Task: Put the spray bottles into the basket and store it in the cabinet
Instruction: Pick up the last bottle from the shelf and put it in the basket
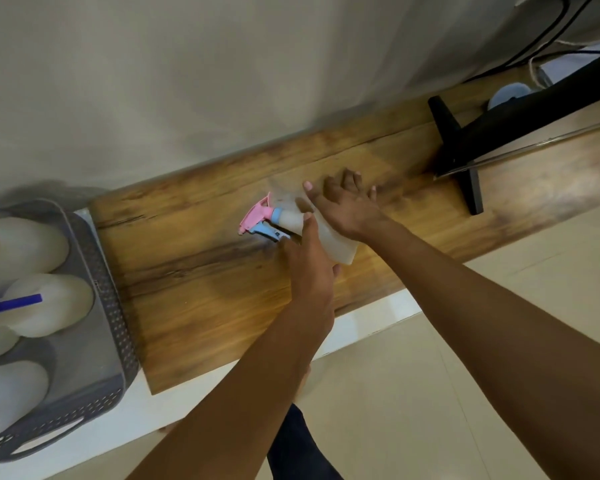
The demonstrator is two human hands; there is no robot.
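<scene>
While three white bottles stand in the grey basket (115,327) at lower left, mid-frame the left hand (309,268) closes its grip on the spray bottle (329,237) over the worktop (194,271); the right hand (347,206), fingers spread, rests on it.

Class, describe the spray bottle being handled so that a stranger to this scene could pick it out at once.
Start at the wooden tabletop by the wall. Near its middle, both hands meet on a translucent white spray bottle lying on its side. Unlike the bottles in the grey basket at the left, its trigger head is pink and light blue.
</scene>
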